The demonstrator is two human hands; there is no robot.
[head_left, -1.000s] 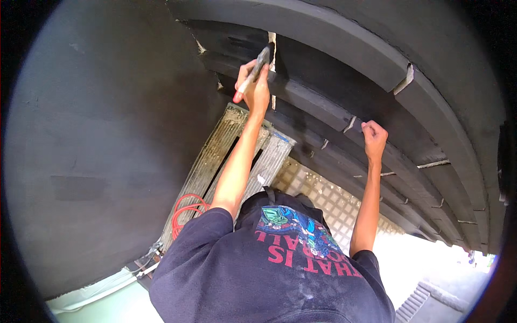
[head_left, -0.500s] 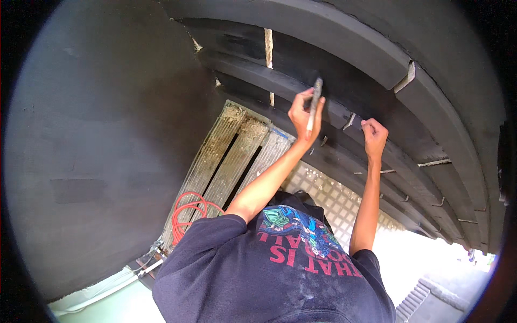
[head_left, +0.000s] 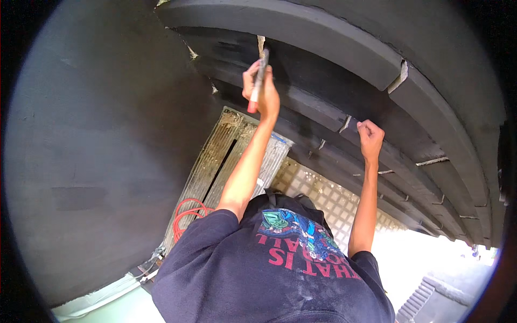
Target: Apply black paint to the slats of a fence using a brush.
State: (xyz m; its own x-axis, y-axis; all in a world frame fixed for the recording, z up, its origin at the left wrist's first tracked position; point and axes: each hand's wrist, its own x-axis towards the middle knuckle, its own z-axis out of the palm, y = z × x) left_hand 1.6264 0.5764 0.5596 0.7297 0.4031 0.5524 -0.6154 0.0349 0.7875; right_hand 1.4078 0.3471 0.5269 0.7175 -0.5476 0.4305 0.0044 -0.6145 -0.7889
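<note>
Brush (head_left: 259, 81), head view: located in the upper middle, in front of the dark ribbed surface, tip upward and red handle end downward. The slim tool is slightly blurred; its kind is judged from shape.

Left hand (head_left: 267, 99): fingers closed around the handle, thumb side toward the tip. The grip is firm in appearance, with no visible slack. The tip is at the lower part of a pale gap (head_left: 260, 45) in the dark panel; whether it touches cannot be determined.

Right hand (head_left: 370, 139): fingers curled into a loose fist at the edge of a curved rib (head_left: 312, 101), just beside a second pale slot (head_left: 345, 124). Whether it contains anything, or bears on the rib, cannot be told.

Step in hand (judgement): local brush work at the pale gap, by the left hand alone. The gap shows pale against the dark panel, so this spot appears unfinished.

Next move (judgement): requires the tip to be aligned with the narrow gap and run along its length, with the wrist steady and the arm raised. Avoid catching the brush on the rib edge below.

Surroundings: grooved planks (head_left: 212, 156) and a coiled red hose (head_left: 179, 222) lie beneath the left arm.
</note>
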